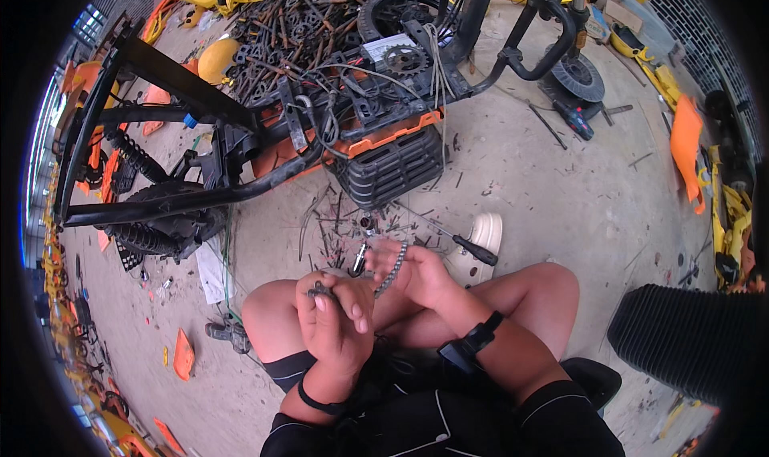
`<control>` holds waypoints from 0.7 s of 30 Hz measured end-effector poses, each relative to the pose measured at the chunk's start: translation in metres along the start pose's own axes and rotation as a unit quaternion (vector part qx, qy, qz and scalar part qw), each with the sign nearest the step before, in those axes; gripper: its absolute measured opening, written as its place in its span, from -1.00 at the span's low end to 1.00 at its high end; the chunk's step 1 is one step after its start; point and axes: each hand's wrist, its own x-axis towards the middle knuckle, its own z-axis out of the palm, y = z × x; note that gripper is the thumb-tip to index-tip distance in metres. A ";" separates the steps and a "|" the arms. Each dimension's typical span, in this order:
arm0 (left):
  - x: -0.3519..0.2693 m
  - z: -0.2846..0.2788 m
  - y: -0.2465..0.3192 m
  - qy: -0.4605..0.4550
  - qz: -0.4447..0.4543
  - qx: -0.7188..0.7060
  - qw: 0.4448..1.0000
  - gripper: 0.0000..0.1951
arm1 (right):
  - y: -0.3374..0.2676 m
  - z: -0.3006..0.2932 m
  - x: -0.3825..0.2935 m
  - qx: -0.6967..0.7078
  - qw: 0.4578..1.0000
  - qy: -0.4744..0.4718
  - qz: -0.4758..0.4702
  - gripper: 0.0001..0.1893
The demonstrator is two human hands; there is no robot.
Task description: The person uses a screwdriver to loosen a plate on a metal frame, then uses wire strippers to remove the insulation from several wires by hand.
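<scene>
My left hand (339, 322) pinches a dark piece of metal roller chain (321, 290) between thumb and fingers. A length of roller chain (393, 272) curves across the palm side of my right hand (423, 274). The right fingers are extended and blurred; whether they grip the chain cannot be made out. Behind the left hand, the link between the two chain parts is hidden. On the floor just beyond my hands lie a chrome socket (360, 257) and a second short metal socket (367, 223). A long-shafted screwdriver (474, 250) lies against a cream clog (485, 233).
A black vehicle frame (162, 207) with a ribbed plastic box (396, 168) stands ahead. Behind it rise piled rusty crank arms and chainrings (282, 24). Cordless drills lie left (228, 335) and far right (574, 120). A black ribbed object (685, 343) stands right. Cut scraps litter the floor.
</scene>
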 end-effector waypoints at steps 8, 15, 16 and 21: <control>0.027 -0.045 0.027 0.115 -0.109 -0.041 0.987 -0.75 | -0.081 0.010 -0.026 -0.002 0.963 0.133 -0.234 -0.66; 0.035 -0.077 0.000 0.126 -0.230 0.014 0.965 -0.76 | -0.076 -0.001 -0.007 -0.179 0.895 0.295 -0.284 -0.77; 0.035 -0.070 -0.003 0.112 -0.249 0.042 0.961 -0.76 | -0.071 -0.001 -0.004 -0.218 0.894 0.285 -0.269 -0.77; 0.027 -0.075 -0.034 0.037 -0.327 0.110 0.938 -0.78 | -0.044 0.039 -0.011 -0.448 0.850 0.168 -0.220 -0.73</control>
